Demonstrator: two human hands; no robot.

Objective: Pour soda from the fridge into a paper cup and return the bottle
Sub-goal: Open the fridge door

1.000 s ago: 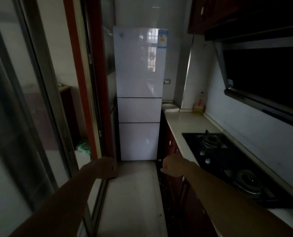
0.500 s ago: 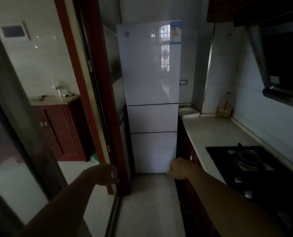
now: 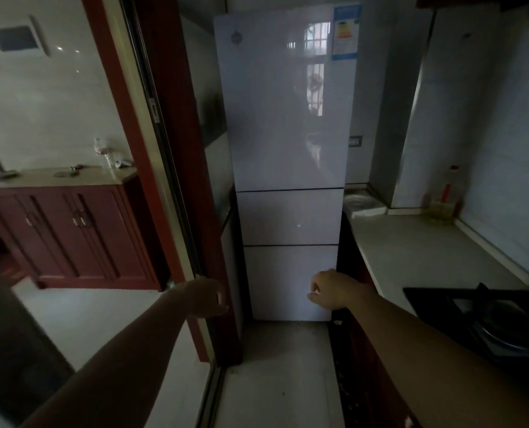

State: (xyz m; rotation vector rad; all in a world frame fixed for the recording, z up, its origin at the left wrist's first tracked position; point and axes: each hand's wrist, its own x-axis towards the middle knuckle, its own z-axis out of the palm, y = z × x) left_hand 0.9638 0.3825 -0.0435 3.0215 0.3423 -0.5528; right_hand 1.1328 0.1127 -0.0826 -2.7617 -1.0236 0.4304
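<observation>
A tall white fridge (image 3: 287,118) with three closed doors stands straight ahead at the end of a narrow kitchen aisle. No soda bottle or paper cup shows. My left hand (image 3: 206,298) is stretched forward near the red door frame, fingers loosely curled, holding nothing. My right hand (image 3: 329,288) reaches out in front of the fridge's lowest door, fingers curled in, also with nothing in it. Neither hand touches the fridge.
A light countertop (image 3: 417,251) runs along the right with a black gas hob (image 3: 488,319), an oil bottle (image 3: 442,199) and a white dish (image 3: 363,205) at the back. A red door frame (image 3: 170,180) and a glass sliding door stand on the left. Behind the glass is a red cabinet (image 3: 71,230).
I have moved closer to the fridge, which now fills more of the view. Both hands stay stretched forward, and the hob has slid to the right edge.
</observation>
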